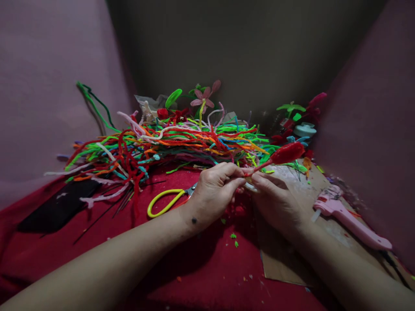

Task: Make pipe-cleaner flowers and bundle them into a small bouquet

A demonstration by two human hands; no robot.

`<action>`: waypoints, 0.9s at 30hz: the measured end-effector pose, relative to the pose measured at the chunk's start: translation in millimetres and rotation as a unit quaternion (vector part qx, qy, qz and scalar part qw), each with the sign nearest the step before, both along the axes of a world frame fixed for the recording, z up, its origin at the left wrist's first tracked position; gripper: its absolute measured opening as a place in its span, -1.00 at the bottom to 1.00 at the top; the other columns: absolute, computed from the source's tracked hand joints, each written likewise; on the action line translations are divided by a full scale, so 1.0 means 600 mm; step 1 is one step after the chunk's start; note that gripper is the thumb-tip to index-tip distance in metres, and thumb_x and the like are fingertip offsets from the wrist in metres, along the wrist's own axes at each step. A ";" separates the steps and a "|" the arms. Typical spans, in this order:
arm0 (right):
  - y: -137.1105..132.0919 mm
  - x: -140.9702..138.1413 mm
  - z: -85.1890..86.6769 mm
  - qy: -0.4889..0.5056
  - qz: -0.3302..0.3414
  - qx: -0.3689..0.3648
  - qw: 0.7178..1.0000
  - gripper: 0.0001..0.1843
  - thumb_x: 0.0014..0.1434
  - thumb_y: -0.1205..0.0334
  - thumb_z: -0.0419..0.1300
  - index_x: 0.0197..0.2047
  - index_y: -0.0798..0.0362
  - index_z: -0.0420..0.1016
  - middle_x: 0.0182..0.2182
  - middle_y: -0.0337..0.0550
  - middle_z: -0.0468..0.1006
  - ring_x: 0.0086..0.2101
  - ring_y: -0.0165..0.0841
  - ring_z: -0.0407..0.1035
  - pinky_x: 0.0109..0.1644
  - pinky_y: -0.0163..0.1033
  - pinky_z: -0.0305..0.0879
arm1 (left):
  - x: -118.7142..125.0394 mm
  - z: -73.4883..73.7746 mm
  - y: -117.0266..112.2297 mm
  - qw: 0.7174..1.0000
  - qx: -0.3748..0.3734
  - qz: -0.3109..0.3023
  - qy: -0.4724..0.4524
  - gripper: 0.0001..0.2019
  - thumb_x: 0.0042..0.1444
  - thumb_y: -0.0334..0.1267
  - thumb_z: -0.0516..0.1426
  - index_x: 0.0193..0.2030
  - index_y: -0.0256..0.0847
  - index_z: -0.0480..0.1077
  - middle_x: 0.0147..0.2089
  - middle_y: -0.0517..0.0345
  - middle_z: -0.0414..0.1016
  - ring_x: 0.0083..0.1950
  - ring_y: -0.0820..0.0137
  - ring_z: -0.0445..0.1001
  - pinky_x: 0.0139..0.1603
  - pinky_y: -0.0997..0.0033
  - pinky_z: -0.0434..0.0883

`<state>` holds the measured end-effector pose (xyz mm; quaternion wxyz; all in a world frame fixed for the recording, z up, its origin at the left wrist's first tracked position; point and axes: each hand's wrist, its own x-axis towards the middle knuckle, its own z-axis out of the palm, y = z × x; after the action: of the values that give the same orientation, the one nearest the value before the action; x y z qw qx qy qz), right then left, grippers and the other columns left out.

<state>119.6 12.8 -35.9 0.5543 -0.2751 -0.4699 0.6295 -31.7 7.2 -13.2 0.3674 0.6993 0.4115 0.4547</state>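
Observation:
In front of me, my left hand (215,190) pinches the lower end of a red pipe-cleaner bud (288,153) on a thin red stem. The fuzzy bud points up and to the right. My right hand (275,201) is closed at the same stem, its fingertips meeting those of the left. A small white piece (250,187) shows between the hands; its kind is unclear. Yellow-handled scissors (167,202) lie just left of my left hand, their blades partly hidden behind it.
A big heap of coloured pipe cleaners (181,140) spans the back. Pipe-cleaner flowers (203,97) stand behind it. A pink glue gun (353,218) rests on cardboard (285,263) at right. A black flat object (60,205) lies left on the red cloth (201,276).

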 end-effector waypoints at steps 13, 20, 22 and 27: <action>0.001 0.000 0.001 -0.049 0.018 -0.013 0.999 -0.73 0.04 0.20 0.25 -0.14 -0.03 0.57 -0.28 -0.14 0.61 -0.28 -0.23 0.46 -0.14 -0.05 0.33 | 0.004 0.014 -0.002 0.969 -0.202 -0.063 -0.126 -0.92 0.09 -0.31 0.08 -0.38 -0.26 0.32 -0.73 0.35 0.26 -0.77 0.60 0.17 -0.73 0.62 0.16; 0.008 0.008 -0.007 -0.123 -0.026 0.001 0.992 -0.64 -0.01 0.07 0.29 -0.11 -0.06 0.56 -0.28 -0.14 0.60 -0.20 -0.17 0.42 -0.11 -0.06 0.30 | -0.003 0.012 0.005 0.949 -0.242 -0.119 -0.160 -0.88 0.06 -0.28 0.12 -0.40 -0.28 0.30 -0.70 0.33 0.31 -0.76 0.59 0.23 -0.75 0.63 0.22; 0.010 0.010 -0.007 -0.148 -0.034 0.007 0.988 -0.69 0.00 0.07 0.28 -0.15 -0.08 0.58 -0.28 -0.16 0.60 -0.16 -0.16 0.41 -0.09 -0.08 0.28 | -0.005 0.008 0.010 0.935 -0.270 -0.141 -0.179 -0.89 0.05 -0.29 0.12 -0.42 -0.28 0.29 -0.70 0.33 0.31 -0.77 0.59 0.23 -0.76 0.63 0.22; 0.010 0.011 -0.004 -0.177 -0.021 0.029 0.984 -0.69 0.04 0.03 0.24 -0.15 -0.04 0.57 -0.30 -0.17 0.60 -0.12 -0.18 0.38 -0.03 -0.08 0.24 | -0.011 0.004 0.021 0.906 -0.319 -0.182 -0.211 -0.88 0.05 -0.31 0.12 -0.45 -0.29 0.30 -0.72 0.33 0.31 -0.79 0.59 0.22 -0.79 0.64 0.20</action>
<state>126.3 18.7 -38.1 0.4836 -0.3755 -0.5727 0.5451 -38.0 19.6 -10.9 0.7257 0.4949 0.3128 0.3614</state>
